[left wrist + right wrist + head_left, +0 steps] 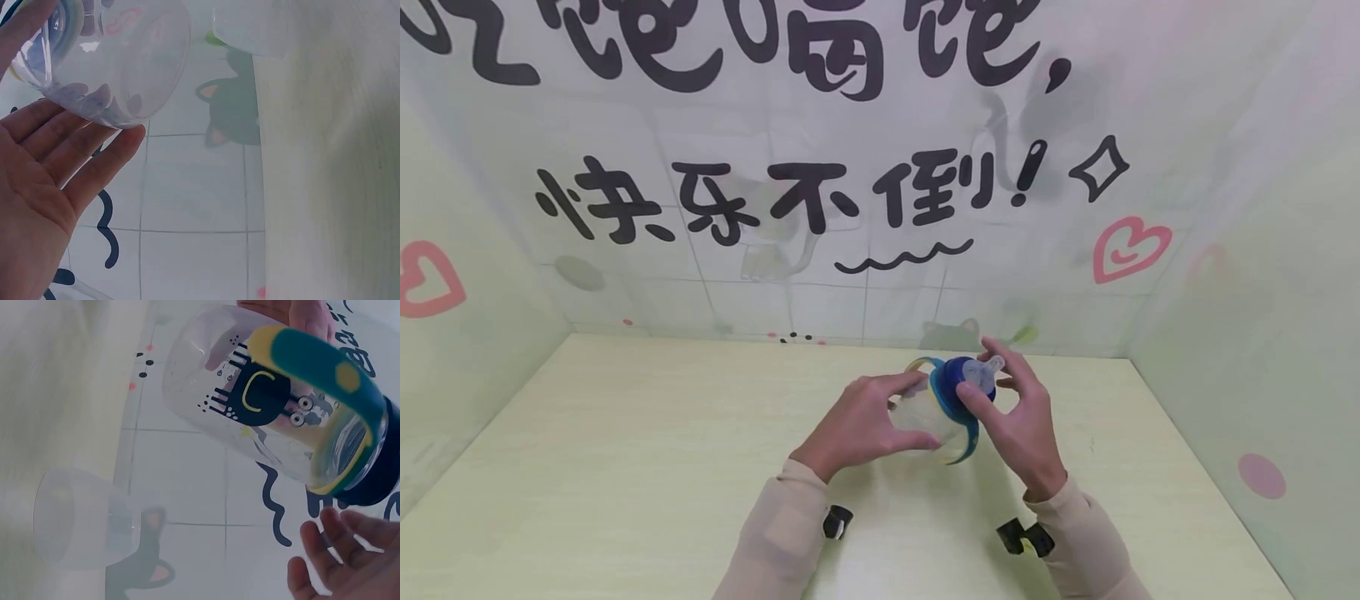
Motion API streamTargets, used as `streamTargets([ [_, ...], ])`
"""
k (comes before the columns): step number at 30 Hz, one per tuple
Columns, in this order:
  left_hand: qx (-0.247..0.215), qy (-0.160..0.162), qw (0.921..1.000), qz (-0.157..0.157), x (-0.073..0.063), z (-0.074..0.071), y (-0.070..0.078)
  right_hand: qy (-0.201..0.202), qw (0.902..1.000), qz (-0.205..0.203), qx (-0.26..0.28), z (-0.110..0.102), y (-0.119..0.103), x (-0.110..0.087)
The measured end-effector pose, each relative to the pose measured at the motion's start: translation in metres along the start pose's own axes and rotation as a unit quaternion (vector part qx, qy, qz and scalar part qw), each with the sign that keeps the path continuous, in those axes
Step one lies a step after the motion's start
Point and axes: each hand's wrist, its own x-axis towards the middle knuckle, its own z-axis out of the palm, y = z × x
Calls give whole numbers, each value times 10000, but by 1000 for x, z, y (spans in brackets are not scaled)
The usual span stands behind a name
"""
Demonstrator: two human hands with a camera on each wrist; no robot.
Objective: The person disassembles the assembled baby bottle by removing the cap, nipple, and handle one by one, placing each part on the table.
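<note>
A clear baby bottle [921,421] is held tilted above the table, its nipple [981,375] pointing up and to the right. My left hand [861,423] grips the bottle's body, thumb at the near side and fingers behind. At the dark blue collar [953,385], my right hand [1021,421] holds with its thumb in front and its fingers spread round the far side. Teal and yellow handles [328,369] stick out from the neck. A dark cartoon print [259,394] shows on the body in the right wrist view.
A translucent cup-shaped cover [87,519] stands on the pale table [625,467] near the back wall, hidden from the head view. White printed panels [775,308] close off the back and both sides.
</note>
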Motion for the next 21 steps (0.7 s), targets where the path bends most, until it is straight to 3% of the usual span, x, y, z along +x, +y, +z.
streamTargets([
  [10, 413, 64, 9991, -46, 1, 1, 3, 747, 9945, 49, -731, 7, -1, -4],
  [21, 479, 124, 9988, -25, 0, -1, 4, 699, 9958, -56, -592, 7, -3, -5],
])
